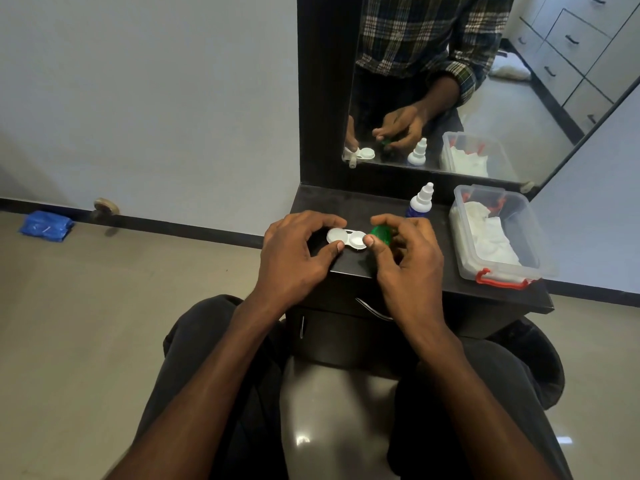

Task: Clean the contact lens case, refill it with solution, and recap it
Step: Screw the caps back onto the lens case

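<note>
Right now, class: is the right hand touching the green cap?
Touching. The head view shows the right hand pinching the green cap between thumb and fingertips, beside the white lens case.

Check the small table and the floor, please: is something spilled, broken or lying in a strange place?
No spill or damage shows. Only one oddity: a crumpled blue bag or cloth lies on the floor by the wall, far from the work. On the table, the lens case, solution bottle and plastic box sit normally.
</note>
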